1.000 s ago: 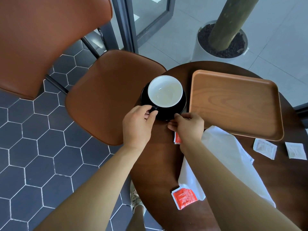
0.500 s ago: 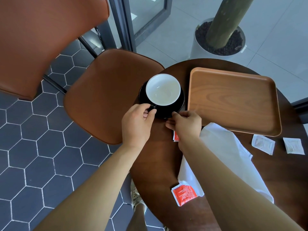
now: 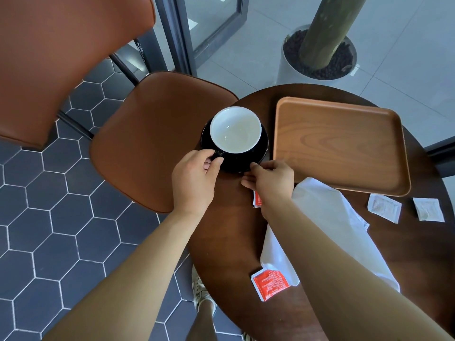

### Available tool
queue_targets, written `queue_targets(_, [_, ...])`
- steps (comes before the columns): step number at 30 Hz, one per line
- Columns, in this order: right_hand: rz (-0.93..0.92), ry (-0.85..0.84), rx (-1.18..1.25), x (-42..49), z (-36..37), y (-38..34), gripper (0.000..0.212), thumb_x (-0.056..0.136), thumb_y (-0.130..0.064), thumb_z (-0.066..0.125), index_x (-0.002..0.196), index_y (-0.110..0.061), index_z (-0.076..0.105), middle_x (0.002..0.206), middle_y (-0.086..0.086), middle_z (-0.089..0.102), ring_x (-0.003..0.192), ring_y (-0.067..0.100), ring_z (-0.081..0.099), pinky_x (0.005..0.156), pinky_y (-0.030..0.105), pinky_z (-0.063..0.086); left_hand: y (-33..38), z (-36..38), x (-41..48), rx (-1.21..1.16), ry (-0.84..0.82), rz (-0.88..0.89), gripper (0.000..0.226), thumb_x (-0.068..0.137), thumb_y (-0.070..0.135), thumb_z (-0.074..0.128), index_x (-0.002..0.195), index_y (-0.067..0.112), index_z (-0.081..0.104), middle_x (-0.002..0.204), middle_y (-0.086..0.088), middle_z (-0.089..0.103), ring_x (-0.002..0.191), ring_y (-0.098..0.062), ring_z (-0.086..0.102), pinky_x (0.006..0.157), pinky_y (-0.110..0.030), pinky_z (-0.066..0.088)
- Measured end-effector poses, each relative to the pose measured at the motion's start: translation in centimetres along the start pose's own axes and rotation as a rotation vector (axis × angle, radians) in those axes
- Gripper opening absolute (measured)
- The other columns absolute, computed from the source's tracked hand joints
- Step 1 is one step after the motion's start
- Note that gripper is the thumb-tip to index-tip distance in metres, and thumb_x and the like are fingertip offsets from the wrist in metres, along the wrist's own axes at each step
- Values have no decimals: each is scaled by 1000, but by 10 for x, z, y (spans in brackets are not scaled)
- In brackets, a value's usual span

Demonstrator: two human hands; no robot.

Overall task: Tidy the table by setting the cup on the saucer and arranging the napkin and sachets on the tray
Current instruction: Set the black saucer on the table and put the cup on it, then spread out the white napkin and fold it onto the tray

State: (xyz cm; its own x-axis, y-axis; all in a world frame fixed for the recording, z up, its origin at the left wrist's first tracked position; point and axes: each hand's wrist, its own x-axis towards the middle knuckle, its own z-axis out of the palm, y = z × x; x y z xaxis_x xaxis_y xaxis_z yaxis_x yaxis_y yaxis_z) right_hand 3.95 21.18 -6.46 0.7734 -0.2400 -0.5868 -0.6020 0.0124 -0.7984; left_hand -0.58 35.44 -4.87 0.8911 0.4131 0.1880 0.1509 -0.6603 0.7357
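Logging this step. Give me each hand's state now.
Left hand: shut on the cup handle.
Right hand: fingertips at the saucer edge; grip cannot be told.

Nothing here can be read. The red sachet (image 3: 270, 284) near the worktop's edge carries fine white print, and the two white sachets (image 3: 384, 208) show faint marks, all too small to make out.

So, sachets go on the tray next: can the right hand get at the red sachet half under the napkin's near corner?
Probably yes. The red sachet lies exposed on the table below the right hand, only its edge under the napkin; nothing else covers it.
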Motion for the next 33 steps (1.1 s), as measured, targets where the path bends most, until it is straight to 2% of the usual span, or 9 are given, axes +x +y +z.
queue_targets(7, [-2,-14,-23,-5,-2,-3,10,92,-10,69,93,-2,63,74,14,74,60,23,75,66,38,65,2,1,-2,-20,4,-22,21,91,20,72,106,7,74,90,-6,71,75,-16,66,71,-40,59])
queue_targets(13, [-7,-25,-82,-18,-16,-12,4,89,-9,65,86,-11,63,71,9,73,56,20,73,74,43,64,3,-4,-12,-63,26,-116,29,92,26,69,116,10,70,100,-3,69,77,-8,64,71,-21,54])
queue_targets(16, [-10,-41,-70,-28,-28,-21,6,87,-8,66,91,-12,65,72,6,70,59,18,73,75,43,64,5,-8,-23,-69,3,-147,28,93,23,67,118,11,68,103,-4,67,80,-10,65,73,-25,55])
queue_targets(21, [-19,-173,112,-49,-49,-40,12,89,-3,68,101,-6,66,87,18,72,73,22,74,65,27,60,13,-11,-41,-84,21,-222,25,92,15,67,117,9,68,103,-5,66,83,-14,66,74,-31,57])
queue_targets(24, [-100,-181,133,-61,-78,-48,13,88,-2,70,101,-3,69,87,17,74,75,23,76,67,28,60,23,-10,-65,-86,-23,-254,19,91,11,67,110,10,70,97,-3,67,81,-10,65,76,-36,58])
queue_targets(27, [-307,-113,-99,-72,-130,-47,10,89,-8,71,99,-10,72,84,4,77,77,17,76,70,26,60,38,-3,-94,-82,-183,-259,17,90,17,69,106,15,72,94,0,68,81,-10,65,77,-36,57])
queue_targets(30, [-645,61,-591,-85,-193,-36,6,88,-17,72,93,-20,72,88,-11,73,81,4,69,70,8,48,58,8,-117,-21,-382,-226,31,90,37,69,117,21,67,107,4,69,84,-6,65,68,-15,50])
queue_targets(31, [-710,97,-681,-89,-212,-31,7,88,-20,72,95,-19,72,92,-9,72,81,5,67,70,8,48,62,12,-123,8,-454,-223,41,89,45,67,124,23,64,112,7,67,86,-5,64,66,-10,45])
queue_targets(33, [-683,105,-725,-94,-247,-17,20,88,-34,67,101,-20,72,100,-6,71,86,9,67,71,17,50,70,18,-130,97,-573,-237,55,87,59,62,130,25,58,115,9,65,87,-5,63,63,-8,39])
